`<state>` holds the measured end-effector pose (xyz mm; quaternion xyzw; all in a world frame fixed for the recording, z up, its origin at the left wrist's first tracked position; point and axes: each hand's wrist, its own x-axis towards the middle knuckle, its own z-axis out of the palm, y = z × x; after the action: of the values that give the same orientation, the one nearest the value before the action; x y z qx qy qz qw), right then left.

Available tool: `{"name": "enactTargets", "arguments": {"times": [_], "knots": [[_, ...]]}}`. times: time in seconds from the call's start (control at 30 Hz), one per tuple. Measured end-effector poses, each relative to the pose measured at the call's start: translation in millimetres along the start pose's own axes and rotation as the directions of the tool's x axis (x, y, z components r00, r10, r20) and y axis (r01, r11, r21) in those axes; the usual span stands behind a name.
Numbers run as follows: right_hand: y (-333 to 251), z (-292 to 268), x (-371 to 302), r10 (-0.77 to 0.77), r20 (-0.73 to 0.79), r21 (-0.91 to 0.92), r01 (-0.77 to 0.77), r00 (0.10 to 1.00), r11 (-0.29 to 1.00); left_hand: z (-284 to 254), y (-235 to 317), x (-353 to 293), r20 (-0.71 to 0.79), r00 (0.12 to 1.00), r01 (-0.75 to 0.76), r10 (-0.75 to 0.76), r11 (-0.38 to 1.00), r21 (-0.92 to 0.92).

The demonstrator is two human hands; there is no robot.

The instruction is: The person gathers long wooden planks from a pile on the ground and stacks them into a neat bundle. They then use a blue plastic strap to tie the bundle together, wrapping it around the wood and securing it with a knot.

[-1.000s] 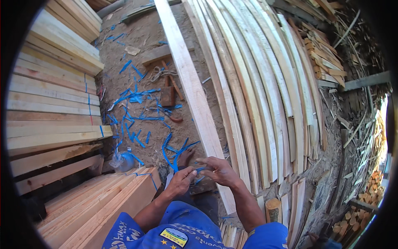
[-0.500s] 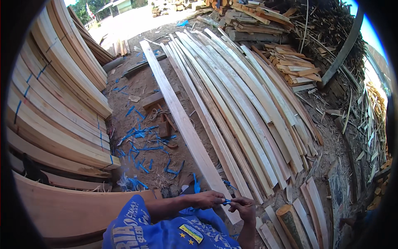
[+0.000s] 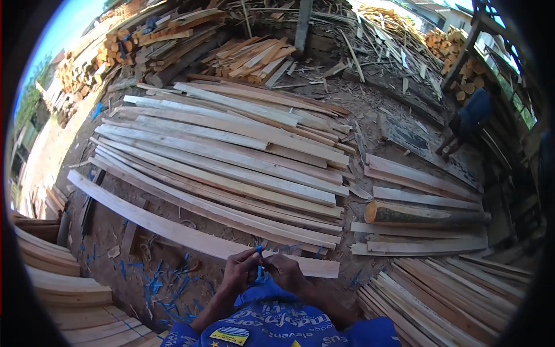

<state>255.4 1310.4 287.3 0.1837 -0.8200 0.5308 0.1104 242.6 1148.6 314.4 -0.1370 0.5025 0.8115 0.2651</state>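
Gripping the blue strip point(image 3: 261, 274) with closed fingers, the left hand point(image 3: 238, 273) is near the middle of the scene, just in front of the blue shirt point(image 3: 272, 321), while the right hand point(image 3: 287, 274) is curled in beside it, though I cannot tell whether it pinches the strip too. Handling such thin stuff well probably calls for small, steady finger movements close to the body, with the loose end kept clear of the pale board point(image 3: 173, 232) beyond the hands and the blue scraps point(image 3: 154, 285) on the left.

Sawn planks point(image 3: 237, 151) and stacked round logs point(image 3: 444, 43) show a timber yard.
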Motion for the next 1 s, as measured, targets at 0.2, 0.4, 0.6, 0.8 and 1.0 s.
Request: {"name": "enactTargets", "arguments": {"times": [0.2, 0.4, 0.6, 0.8, 1.0], "knots": [[-30.4, -0.3, 5.0, 0.495, 0.043, 0.223, -0.491, 0.868, 0.842, -13.4, 39.8, 6.4, 0.525, 0.83, -0.557, 0.189, 0.339, 0.758], [-53.8, 21.0, 3.8, 0.484, -0.077, 0.126, -0.473, 0.872, 0.872, -42.4, 59.8, 26.9, 0.699, 0.712, -0.636, -0.063, 0.362, 0.681], [-59.6, 25.7, -4.3, 0.657, -0.056, 0.753, -0.4, 0.752, 0.522, -32.5, 57.7, 25.1, 0.535, 0.791, -0.004, -0.295, 0.873, 0.488], [-62.1, 19.5, -21.2, 0.687, -0.086, 0.589, -0.519, 0.721, 0.619, -32.3, 35.4, 30.4, 0.486, 0.726, 0.34, -0.487, 0.868, 0.362], [-86.5, 38.1, -17.9, 0.738, -0.366, 0.391, -0.625, 0.568, 0.675, -26.7, 17.1, 20.4, 0.393, 0.911, -0.176, -0.123, 0.748, 0.64]]}}
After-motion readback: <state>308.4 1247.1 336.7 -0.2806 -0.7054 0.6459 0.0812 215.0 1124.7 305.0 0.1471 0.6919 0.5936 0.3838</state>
